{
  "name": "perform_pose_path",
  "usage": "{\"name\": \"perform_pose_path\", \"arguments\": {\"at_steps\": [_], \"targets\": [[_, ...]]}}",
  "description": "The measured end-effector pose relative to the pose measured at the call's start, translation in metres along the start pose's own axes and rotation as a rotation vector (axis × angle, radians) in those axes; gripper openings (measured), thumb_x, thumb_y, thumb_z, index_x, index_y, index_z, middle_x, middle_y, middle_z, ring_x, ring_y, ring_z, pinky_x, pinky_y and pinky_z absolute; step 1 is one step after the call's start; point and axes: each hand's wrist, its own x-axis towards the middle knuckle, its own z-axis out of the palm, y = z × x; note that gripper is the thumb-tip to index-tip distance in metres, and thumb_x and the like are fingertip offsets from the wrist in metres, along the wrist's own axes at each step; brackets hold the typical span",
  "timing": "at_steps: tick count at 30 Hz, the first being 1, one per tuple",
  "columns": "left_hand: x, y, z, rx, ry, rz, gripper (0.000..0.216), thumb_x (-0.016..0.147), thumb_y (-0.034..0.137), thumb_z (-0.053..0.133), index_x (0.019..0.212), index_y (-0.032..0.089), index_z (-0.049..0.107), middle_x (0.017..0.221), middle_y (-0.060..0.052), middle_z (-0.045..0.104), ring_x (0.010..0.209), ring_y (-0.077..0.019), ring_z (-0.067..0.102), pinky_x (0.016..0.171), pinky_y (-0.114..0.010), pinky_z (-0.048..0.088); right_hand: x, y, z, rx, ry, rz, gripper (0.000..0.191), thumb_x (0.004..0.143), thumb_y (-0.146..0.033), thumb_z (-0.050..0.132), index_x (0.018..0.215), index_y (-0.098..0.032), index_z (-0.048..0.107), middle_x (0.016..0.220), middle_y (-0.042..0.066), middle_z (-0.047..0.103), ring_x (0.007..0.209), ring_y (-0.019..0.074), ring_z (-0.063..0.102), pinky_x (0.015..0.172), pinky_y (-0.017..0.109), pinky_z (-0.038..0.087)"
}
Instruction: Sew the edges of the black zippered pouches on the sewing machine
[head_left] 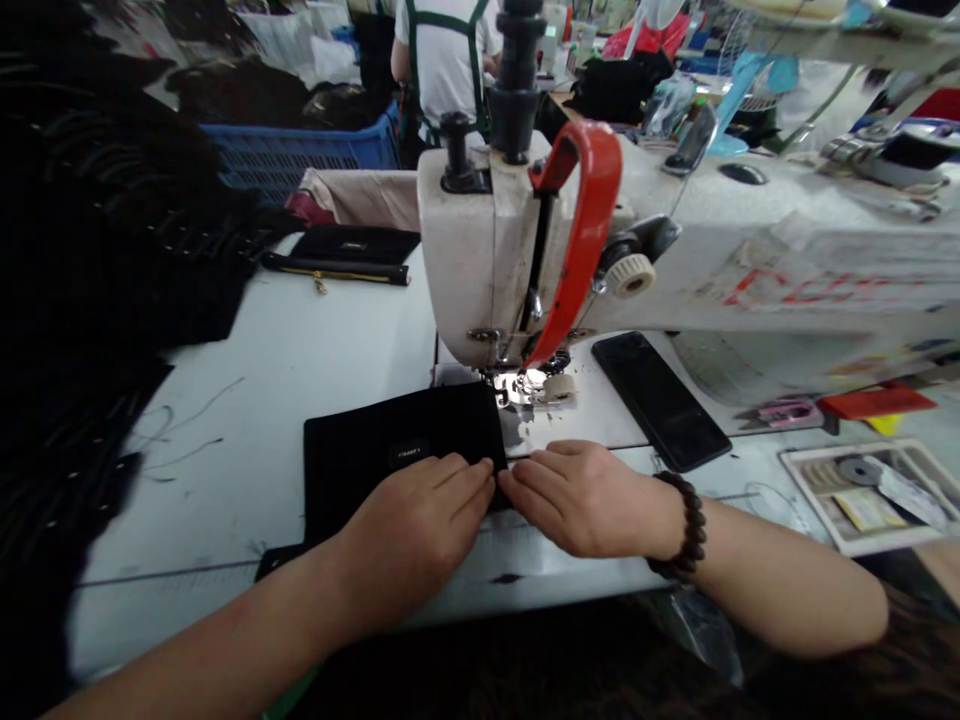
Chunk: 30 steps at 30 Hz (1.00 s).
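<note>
A black fabric panel [352, 450] with a small label lies flat on the sewing machine's table, its upper right corner at the lit presser foot [517, 388]. Across the panel's lower right part lies my left hand [420, 530], fingers closed and tips gripping near the right edge. My right hand [589, 500], a beaded bracelet at its wrist, pinches that same edge from the other side, fingertips almost touching the left ones. The edge between the fingertips is partly hidden. Over the panel stands the white sewing machine head [465, 260] with a red curved guard [592, 230].
A black phone [660, 400] lies right of the needle area, with pink thread snips [784, 413] and a small parts tray [795, 470] beyond. Black pouches [352, 243] rest at the back left. Dark material [97, 250] is piled left. A person [446, 60] is behind.
</note>
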Motion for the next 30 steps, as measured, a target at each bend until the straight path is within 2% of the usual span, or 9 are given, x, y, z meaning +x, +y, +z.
{"name": "perform_pose_path", "arguments": {"at_steps": [2,7,12,15,26,30], "targets": [[-0.001,0.004,0.001,0.027,-0.022,-0.033,0.030,0.082,0.005,0.036,0.095,0.004,0.063,0.097,-0.013,0.066,0.085,-0.0224,0.060,0.072,-0.035,0.053,-0.002,-0.002,0.003,-0.050,0.025,-0.060,0.021,0.088,-0.010,0.036,0.080,-0.010,0.055,0.064,0.003,0.053,0.054,0.0135,0.046,0.048,0.029,0.030],[-0.007,0.007,0.005,0.029,-0.092,0.004,0.033,0.081,0.003,0.035,0.103,0.004,0.060,0.109,-0.014,0.063,0.103,-0.0207,0.056,0.090,-0.033,0.045,-0.004,-0.004,0.005,-0.058,-0.041,-0.108,0.021,0.086,-0.010,0.037,0.074,-0.013,0.053,0.063,0.003,0.053,0.053,0.0144,0.046,0.046,0.029,0.028],[-0.008,0.004,0.006,0.038,-0.166,0.008,0.033,0.080,0.005,0.038,0.104,0.003,0.061,0.111,-0.015,0.062,0.104,-0.0214,0.057,0.091,-0.031,0.045,-0.002,-0.003,0.007,0.003,-0.154,-0.054,0.020,0.086,-0.011,0.037,0.071,-0.015,0.050,0.063,0.003,0.052,0.053,0.0146,0.046,0.047,0.029,0.026],[-0.006,0.001,0.007,0.059,-0.167,0.012,0.035,0.078,0.002,0.037,0.104,0.003,0.061,0.111,-0.015,0.062,0.104,-0.0211,0.057,0.091,-0.031,0.045,0.000,-0.002,0.007,0.004,-0.188,-0.025,0.018,0.086,-0.011,0.038,0.073,-0.015,0.050,0.063,0.002,0.052,0.054,0.0142,0.045,0.048,0.029,0.026],[0.003,-0.022,0.014,0.117,-0.134,0.073,0.034,0.078,0.001,0.037,0.102,0.000,0.060,0.108,-0.017,0.063,0.103,-0.0214,0.058,0.089,-0.029,0.045,0.001,0.006,0.016,-0.069,-0.202,0.082,0.016,0.087,-0.012,0.040,0.081,-0.012,0.055,0.069,0.004,0.057,0.056,0.0153,0.048,0.049,0.030,0.028],[0.006,-0.029,0.017,0.114,-0.167,0.075,0.032,0.079,0.002,0.039,0.105,-0.001,0.058,0.110,-0.018,0.061,0.106,-0.0215,0.056,0.092,-0.030,0.043,0.002,0.010,0.020,-0.102,-0.152,0.108,0.019,0.088,-0.011,0.037,0.089,-0.008,0.056,0.067,0.006,0.058,0.055,0.0150,0.050,0.049,0.030,0.030]]}}
